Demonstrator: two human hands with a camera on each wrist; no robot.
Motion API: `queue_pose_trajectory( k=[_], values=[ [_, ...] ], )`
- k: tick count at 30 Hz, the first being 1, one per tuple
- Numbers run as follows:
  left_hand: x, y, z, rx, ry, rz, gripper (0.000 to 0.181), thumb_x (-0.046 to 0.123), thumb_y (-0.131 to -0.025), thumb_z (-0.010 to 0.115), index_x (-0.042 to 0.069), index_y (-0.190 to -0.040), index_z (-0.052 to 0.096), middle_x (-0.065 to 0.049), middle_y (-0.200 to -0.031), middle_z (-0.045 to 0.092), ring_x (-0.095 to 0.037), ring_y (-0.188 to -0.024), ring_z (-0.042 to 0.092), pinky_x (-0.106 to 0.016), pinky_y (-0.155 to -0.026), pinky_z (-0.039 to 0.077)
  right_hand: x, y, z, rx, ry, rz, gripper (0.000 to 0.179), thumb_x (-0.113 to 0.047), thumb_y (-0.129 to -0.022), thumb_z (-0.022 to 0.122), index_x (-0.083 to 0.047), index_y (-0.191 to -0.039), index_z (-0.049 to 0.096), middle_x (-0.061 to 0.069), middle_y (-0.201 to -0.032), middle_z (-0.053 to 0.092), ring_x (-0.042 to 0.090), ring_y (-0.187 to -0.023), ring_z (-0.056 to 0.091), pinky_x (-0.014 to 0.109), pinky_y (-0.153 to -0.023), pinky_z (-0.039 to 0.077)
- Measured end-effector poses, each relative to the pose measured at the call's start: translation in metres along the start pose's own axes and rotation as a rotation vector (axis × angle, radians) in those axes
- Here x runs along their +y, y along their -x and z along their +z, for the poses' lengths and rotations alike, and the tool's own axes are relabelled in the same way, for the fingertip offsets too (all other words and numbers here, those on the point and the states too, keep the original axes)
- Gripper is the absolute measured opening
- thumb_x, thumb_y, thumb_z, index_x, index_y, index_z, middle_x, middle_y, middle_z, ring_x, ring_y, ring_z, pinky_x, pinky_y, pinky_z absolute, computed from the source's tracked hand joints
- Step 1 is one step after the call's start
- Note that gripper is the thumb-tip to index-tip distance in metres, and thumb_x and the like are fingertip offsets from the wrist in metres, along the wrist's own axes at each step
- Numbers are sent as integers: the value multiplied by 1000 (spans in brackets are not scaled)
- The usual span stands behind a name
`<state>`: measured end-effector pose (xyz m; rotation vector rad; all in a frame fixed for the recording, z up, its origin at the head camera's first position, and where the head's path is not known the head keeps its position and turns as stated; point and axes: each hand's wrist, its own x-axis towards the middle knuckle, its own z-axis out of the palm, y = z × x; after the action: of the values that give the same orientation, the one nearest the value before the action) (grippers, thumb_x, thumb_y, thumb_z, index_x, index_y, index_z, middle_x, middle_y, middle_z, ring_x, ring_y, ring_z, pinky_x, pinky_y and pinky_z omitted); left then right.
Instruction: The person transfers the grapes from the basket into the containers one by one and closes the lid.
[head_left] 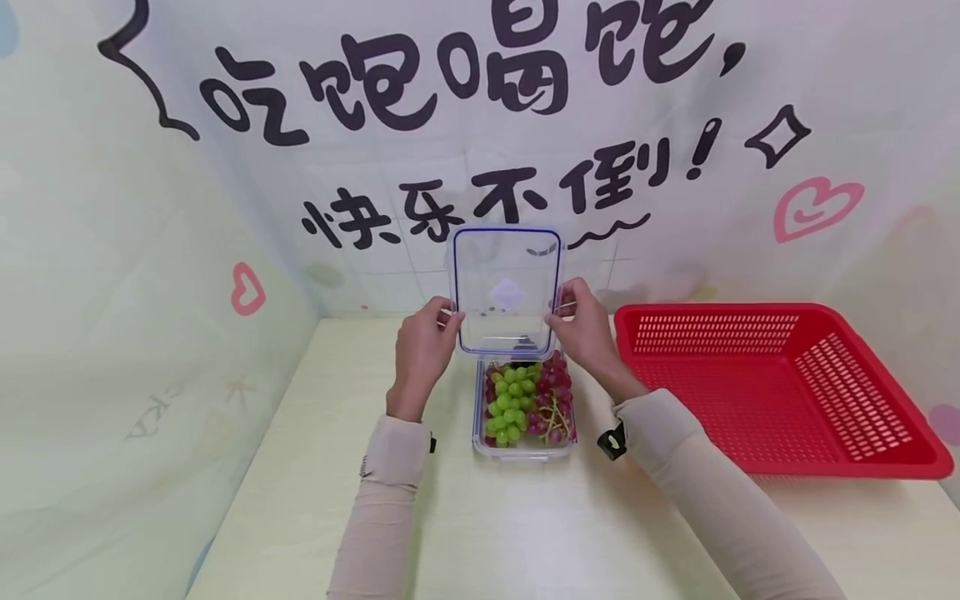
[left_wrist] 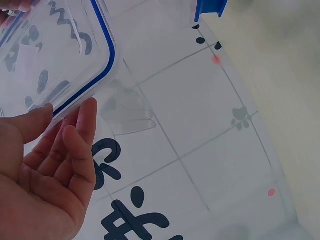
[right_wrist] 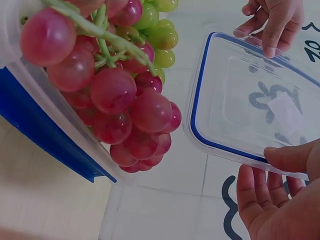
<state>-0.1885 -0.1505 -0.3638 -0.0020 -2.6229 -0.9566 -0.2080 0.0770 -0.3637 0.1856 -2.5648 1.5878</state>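
Both hands hold a clear plastic lid (head_left: 506,283) with a blue seal, raised upright behind an open food container (head_left: 525,454). My left hand (head_left: 426,346) pinches the lid's left edge between thumb and fingers; the left wrist view shows the thumb on the lid's (left_wrist: 65,55) inner face and fingers behind. On the opposite edge my right hand (head_left: 583,325) grips likewise, thumb in front. Inside the container lie green grapes (head_left: 510,404) at the middle and red grapes (head_left: 553,392) at the right, with more red ones along the left. The right wrist view shows red grapes (right_wrist: 113,91) heaped above the rim.
A large red perforated basket (head_left: 750,400) stands right of the container, close to the right forearm. The pale table (head_left: 495,533) backs onto a printed cloth (head_left: 375,275) with black lettering, and another cloth wall (head_left: 150,350) rises at the left.
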Motion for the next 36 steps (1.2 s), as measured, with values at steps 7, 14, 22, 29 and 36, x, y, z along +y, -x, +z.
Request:
queue_pose_trajectory(
  k=[7,14,22,29,36],
  values=[
    [3,0,7,13,34,28,22,26,-100,61,8,-108,69,-10,-94,75,-25,-82,70,-40,-69,54,3,0,-5,41,15,-55,27,2,-92,66,1,-114,51,21,-108,64,35,-104,63,46,-90,54],
    [4,0,14,22,53,38,20,26,-99,62,8,-105,69,-10,-93,75,-24,-84,70,-39,-68,55,7,1,-9,49,3,-77,26,3,-92,65,2,-115,52,22,-109,64,35,-105,62,47,-92,53],
    [5,-2,17,20,81,42,20,25,-99,62,7,-104,69,-11,-94,75,-25,-87,71,-39,-70,57,10,-1,-10,54,12,-52,27,2,-91,66,1,-114,53,20,-107,64,34,-103,62,45,-93,52],
    [6,-4,19,2,89,42,19,23,-99,62,6,-104,69,-12,-96,75,-26,-87,71,-39,-70,57,11,-2,-11,66,22,-65,26,4,-91,66,3,-114,53,22,-107,65,34,-102,62,46,-93,53],
    [7,-4,20,3,84,57,18,21,-99,63,5,-102,69,-13,-96,75,-26,-89,72,-40,-72,57,12,-2,-13,64,16,-63,23,4,-91,66,3,-110,53,21,-105,65,34,-101,63,45,-93,53]
  ],
)
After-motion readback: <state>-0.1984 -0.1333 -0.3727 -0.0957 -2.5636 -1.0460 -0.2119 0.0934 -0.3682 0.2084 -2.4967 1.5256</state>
